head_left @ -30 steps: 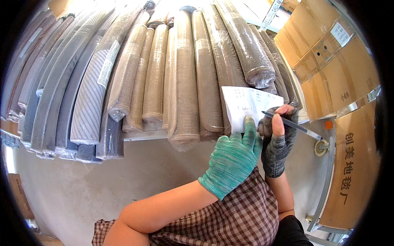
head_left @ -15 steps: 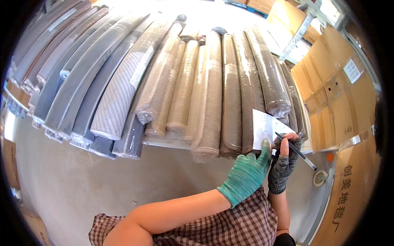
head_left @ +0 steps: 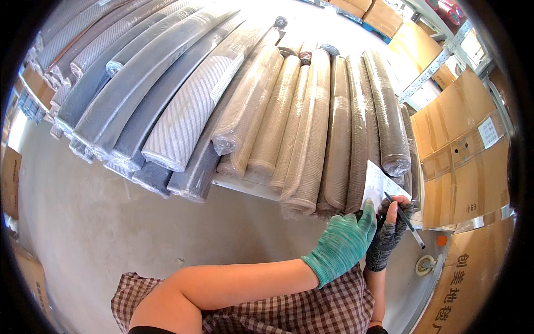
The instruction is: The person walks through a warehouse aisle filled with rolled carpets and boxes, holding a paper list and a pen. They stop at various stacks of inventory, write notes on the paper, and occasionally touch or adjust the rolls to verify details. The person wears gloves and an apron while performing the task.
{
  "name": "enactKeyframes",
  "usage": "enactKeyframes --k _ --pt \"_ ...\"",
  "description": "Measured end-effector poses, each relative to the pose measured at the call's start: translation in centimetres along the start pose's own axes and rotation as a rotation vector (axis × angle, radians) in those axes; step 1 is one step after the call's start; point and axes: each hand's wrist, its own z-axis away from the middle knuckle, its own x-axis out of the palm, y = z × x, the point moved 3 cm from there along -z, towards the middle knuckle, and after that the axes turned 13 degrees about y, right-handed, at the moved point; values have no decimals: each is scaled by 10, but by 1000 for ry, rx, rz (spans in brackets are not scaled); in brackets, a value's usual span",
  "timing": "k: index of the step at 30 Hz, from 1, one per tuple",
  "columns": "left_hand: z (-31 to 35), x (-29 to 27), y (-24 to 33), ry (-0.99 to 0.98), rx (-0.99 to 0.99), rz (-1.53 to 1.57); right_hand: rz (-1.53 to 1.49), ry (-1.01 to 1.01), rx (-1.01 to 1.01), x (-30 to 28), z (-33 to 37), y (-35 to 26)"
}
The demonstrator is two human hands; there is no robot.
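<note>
My left hand (head_left: 346,238), in a green knit glove, pinches the lower left edge of a white sheet of paper (head_left: 378,181) with handwriting on it. The thumb lies on top of the sheet; the other fingers are partly hidden. Just to the right, my right hand (head_left: 386,239) wears a dark grey glove that leaves the thumb and fingertip bare. It grips a black pen (head_left: 413,230), whose tip points at the paper. Behind the sheet lie the near ends of dark brown, plastic-wrapped rolls (head_left: 388,117).
Beige ribbed rolls (head_left: 307,139) and blue-grey rolls (head_left: 186,117) lie side by side across the shelf (head_left: 245,186). Cardboard boxes (head_left: 461,156) stand close on the right beside a metal rack post (head_left: 431,69). A roll of tape (head_left: 425,265) sits low at the right.
The view has tilted, so the rolls appear farther right. Both hands, with paper and pen, sit slightly lower in the picture. Their grips are the same.
</note>
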Motion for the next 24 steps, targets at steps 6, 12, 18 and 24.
enactKeyframes --k 6,12,18,24 --pt "-13 -28 -33 -38 24 -90 181 67 -269 0 -1 -3" --pt "33 -19 -111 -295 -98 -419 217 7 -196 -4 -5 4" --pt "60 -6 -142 -312 -264 -251 260 24 -218 -5 -5 4" --pt "58 25 -177 48 4 -432 241 26 -244 1 -3 6"
